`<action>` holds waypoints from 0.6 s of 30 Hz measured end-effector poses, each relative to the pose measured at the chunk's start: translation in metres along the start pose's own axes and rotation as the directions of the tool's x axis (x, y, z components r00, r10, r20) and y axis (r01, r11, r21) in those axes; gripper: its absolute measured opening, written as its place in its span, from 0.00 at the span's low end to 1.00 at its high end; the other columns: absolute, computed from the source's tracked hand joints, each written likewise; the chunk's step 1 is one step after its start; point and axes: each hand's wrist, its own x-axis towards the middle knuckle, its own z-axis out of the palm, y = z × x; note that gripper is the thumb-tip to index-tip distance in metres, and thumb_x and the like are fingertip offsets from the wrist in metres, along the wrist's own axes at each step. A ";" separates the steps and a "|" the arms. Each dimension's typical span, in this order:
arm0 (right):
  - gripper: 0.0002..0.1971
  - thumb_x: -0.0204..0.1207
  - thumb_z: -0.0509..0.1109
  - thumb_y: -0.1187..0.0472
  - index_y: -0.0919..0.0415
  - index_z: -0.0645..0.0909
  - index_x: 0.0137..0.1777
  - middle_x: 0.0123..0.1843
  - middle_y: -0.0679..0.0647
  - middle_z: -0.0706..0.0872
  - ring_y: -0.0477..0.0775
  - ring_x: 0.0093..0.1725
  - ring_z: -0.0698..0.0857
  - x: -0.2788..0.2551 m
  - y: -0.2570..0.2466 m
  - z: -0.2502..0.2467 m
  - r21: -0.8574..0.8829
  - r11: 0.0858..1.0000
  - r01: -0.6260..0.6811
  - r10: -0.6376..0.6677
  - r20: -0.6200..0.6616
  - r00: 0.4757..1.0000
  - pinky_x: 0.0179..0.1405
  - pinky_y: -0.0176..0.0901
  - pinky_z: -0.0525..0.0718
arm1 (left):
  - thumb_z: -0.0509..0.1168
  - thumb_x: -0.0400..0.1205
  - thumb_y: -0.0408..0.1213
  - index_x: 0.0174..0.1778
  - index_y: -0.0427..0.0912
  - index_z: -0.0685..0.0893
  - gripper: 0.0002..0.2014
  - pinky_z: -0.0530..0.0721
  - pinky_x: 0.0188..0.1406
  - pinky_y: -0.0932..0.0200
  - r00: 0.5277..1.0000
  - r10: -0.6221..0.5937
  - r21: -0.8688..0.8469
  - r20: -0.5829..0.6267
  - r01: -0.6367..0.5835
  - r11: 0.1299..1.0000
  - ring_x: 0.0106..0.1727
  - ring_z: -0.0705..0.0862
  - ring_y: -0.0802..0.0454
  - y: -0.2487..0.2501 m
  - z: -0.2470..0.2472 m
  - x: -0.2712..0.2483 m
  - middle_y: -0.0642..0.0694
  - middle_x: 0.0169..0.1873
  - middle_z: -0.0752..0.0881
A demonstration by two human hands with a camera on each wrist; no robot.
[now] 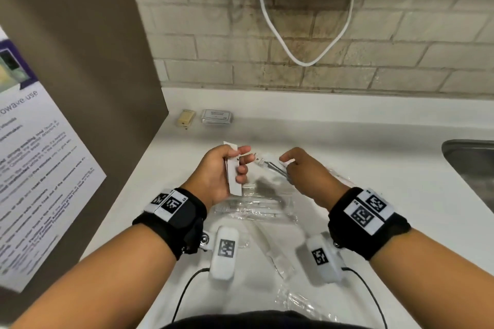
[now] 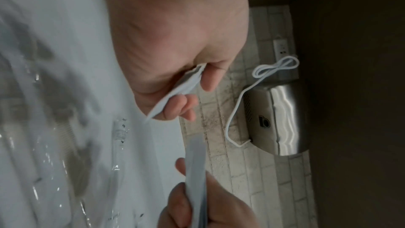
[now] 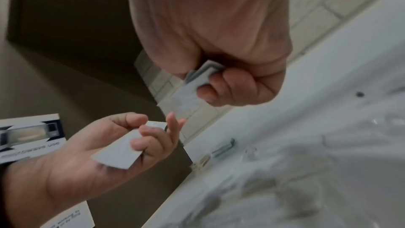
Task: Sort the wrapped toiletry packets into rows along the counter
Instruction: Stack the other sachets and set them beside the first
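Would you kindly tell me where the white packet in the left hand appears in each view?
Head: white packet, centre, in the left hand.
Left wrist: bottom centre, edge-on.
Right wrist: lower left, across the palm.
Shared landmark: the right hand, holding a small packet.

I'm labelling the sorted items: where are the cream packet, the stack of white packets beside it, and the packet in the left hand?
cream packet point(image 1: 185, 118), head view, its top face
stack of white packets point(image 1: 217, 115), head view, top label
packet in left hand point(image 1: 234, 177), head view, lower half below fingers
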 end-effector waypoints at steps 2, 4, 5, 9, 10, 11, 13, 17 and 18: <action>0.08 0.85 0.53 0.62 0.56 0.74 0.52 0.31 0.50 0.73 0.45 0.25 0.72 0.004 0.007 0.009 -0.019 0.999 -0.043 0.043 -0.016 0.999 0.22 0.35 0.69 | 0.50 0.79 0.25 0.60 0.35 0.74 0.16 0.77 0.25 0.62 1.000 0.014 -0.047 -0.016 -0.014 0.999 0.27 0.80 0.51 -0.003 0.000 0.000 0.34 0.46 0.87; 0.14 0.85 0.53 0.50 0.56 0.73 0.44 0.31 0.52 0.73 0.51 0.28 0.70 0.006 0.011 0.016 -0.035 0.998 -0.051 0.049 -0.051 0.998 0.28 0.40 0.68 | 0.50 0.83 0.22 0.63 0.36 0.73 0.15 0.86 0.43 0.52 0.999 0.045 -0.050 -0.005 -0.045 0.998 0.40 0.88 0.44 -0.008 0.003 -0.001 0.33 0.53 0.87; 0.17 0.85 0.53 0.47 0.58 0.71 0.41 0.31 0.53 0.72 0.53 0.28 0.69 0.005 0.010 0.019 0.014 0.999 -0.047 0.047 -0.050 0.998 0.28 0.42 0.68 | 0.52 0.85 0.22 0.65 0.37 0.73 0.15 0.85 0.51 0.47 0.998 0.065 -0.053 0.006 -0.064 0.997 0.46 0.88 0.42 -0.010 0.006 -0.002 0.34 0.54 0.87; 0.17 0.86 0.56 0.51 0.65 0.76 0.45 0.29 0.56 0.70 0.52 0.27 0.67 -0.004 0.003 0.025 0.289 0.956 0.047 -0.061 0.039 0.997 0.27 0.43 0.67 | 0.60 0.84 0.28 0.59 0.42 0.82 0.11 0.84 0.52 0.47 0.992 0.121 0.018 0.021 -0.121 0.992 0.48 0.87 0.44 -0.017 0.013 -0.001 0.40 0.50 0.88; 0.15 0.86 0.58 0.54 0.64 0.77 0.45 0.29 0.55 0.71 0.51 0.25 0.67 -0.004 0.002 0.025 0.337 0.940 0.051 -0.079 0.072 0.994 0.26 0.42 0.67 | 0.62 0.83 0.28 0.57 0.44 0.84 0.11 0.85 0.51 0.48 0.991 0.132 0.067 0.016 -0.132 0.989 0.47 0.87 0.44 -0.019 0.013 0.000 0.41 0.49 0.88; 0.12 0.85 0.60 0.57 0.62 0.78 0.44 0.29 0.54 0.73 0.49 0.24 0.69 -0.004 0.002 0.026 0.359 0.932 0.043 -0.086 0.104 0.991 0.25 0.39 0.67 | 0.63 0.83 0.28 0.56 0.45 0.85 0.11 0.85 0.47 0.50 0.989 0.146 0.108 0.010 -0.146 0.983 0.45 0.87 0.44 -0.020 0.014 -0.001 0.41 0.48 0.89; 0.07 0.84 0.64 0.59 0.58 0.79 0.45 0.31 0.53 0.78 0.48 0.26 0.72 -0.004 0.002 0.028 0.334 0.942 0.022 -0.074 0.142 0.987 0.24 0.37 0.69 | 0.64 0.83 0.31 0.53 0.46 0.86 0.09 0.84 0.34 0.57 0.987 0.162 0.151 0.014 -0.162 0.975 0.37 0.88 0.46 -0.022 0.014 -0.002 0.41 0.43 0.89; 0.08 0.82 0.66 0.60 0.56 0.77 0.40 0.30 0.51 0.78 0.50 0.26 0.73 -0.003 0.002 0.028 0.187 0.982 0.028 -0.046 0.094 0.994 0.25 0.39 0.71 | 0.60 0.86 0.46 0.51 0.42 0.86 0.13 0.87 0.27 0.60 0.995 0.093 0.158 -0.030 -0.087 0.984 0.32 0.90 0.51 -0.022 0.014 -0.005 0.43 0.38 0.91; 0.08 0.81 0.66 0.59 0.56 0.76 0.40 0.31 0.51 0.78 0.50 0.27 0.74 0.000 0.000 0.025 0.122 0.992 0.036 -0.044 0.061 0.997 0.27 0.40 0.72 | 0.57 0.86 0.50 0.50 0.42 0.85 0.17 0.88 0.31 0.57 0.996 0.073 0.174 -0.056 -0.062 0.983 0.34 0.90 0.50 -0.022 0.013 -0.003 0.44 0.37 0.91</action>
